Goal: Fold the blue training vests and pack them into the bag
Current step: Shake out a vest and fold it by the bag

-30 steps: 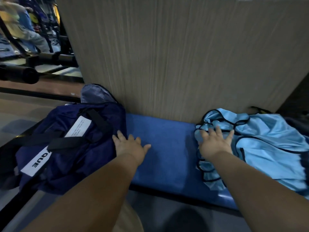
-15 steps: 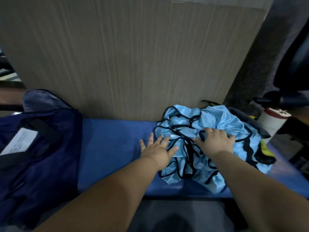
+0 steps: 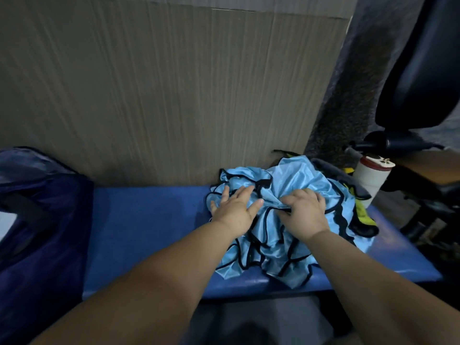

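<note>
A crumpled heap of light blue training vests (image 3: pixel 286 245) with black trim lies on the right part of a blue padded bench (image 3: pixel 149 225). My left hand (image 3: pixel 236 210) rests flat on the heap's left side, fingers spread. My right hand (image 3: pixel 305 211) is closed around a fold of blue vest fabric near the top of the heap. A dark navy bag (image 3: pixel 42 227) sits at the bench's left end, partly cut off by the frame edge.
A wood-grain panel (image 3: pixel 174 95) rises right behind the bench. A yellow-green cloth (image 3: pixel 362 210) peeks out under the heap's right side. A white cylinder with a red-rimmed cap (image 3: pixel 371 175) and black gym equipment (image 3: pixel 423 70) stand to the right.
My view swung right, away from the bag. My left hand left the bag's side and came onto the vest heap. My right hand went from lying flat to gripping a fold.
</note>
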Demonstrator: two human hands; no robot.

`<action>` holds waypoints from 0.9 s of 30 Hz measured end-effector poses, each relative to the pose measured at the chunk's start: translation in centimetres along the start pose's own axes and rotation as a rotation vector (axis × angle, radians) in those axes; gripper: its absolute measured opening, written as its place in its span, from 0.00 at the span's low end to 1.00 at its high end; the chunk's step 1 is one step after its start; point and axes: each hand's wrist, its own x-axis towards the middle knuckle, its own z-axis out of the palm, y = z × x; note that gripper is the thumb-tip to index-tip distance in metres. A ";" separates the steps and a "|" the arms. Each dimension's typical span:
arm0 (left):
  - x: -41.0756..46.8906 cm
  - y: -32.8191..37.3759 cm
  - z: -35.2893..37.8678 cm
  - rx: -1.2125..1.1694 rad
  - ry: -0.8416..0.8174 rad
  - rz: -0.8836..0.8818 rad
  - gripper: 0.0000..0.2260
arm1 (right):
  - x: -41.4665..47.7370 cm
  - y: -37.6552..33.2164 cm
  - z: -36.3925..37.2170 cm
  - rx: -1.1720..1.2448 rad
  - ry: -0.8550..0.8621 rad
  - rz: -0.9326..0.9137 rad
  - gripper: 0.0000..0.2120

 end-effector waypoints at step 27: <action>0.0 5.6 -10.2 -0.314 0.325 0.351 0.04 | 0.7 -3.7 -7.3 0.622 0.107 -0.032 0.32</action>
